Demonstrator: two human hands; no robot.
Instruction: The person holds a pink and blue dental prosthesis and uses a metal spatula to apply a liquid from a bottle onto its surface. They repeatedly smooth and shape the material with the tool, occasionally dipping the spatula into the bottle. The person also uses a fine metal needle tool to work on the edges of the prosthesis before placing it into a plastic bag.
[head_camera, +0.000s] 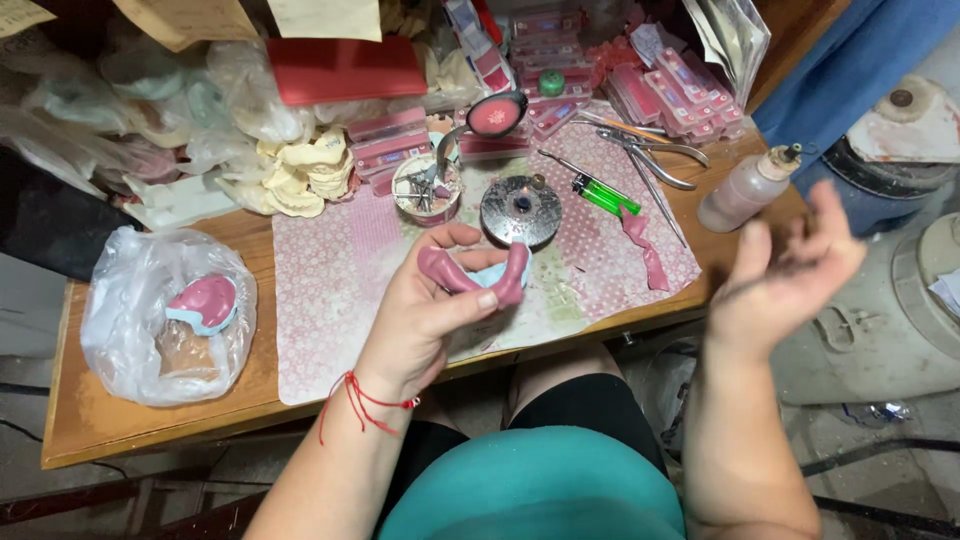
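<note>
My left hand (425, 305) grips a pink wax dental arch on a pale blue base (480, 272), held above the patterned mat (330, 300) just in front of a small round metal burner (520, 210) with a tiny flame. My right hand (785, 270) is raised off the table's right edge, palm up, fingers spread; it holds nothing that I can see. A strip of pink wax (645, 250) lies on the mat between the two hands. A red thread is tied around my left wrist.
A wooden table (150, 420) carries a clear plastic bag with a pink dental model (205, 303), plaster casts (300, 175), a tool cup (427, 190), a green lighter (605, 193), pliers (655, 150), a squeeze bottle (750, 185) and boxes of teeth (680, 90).
</note>
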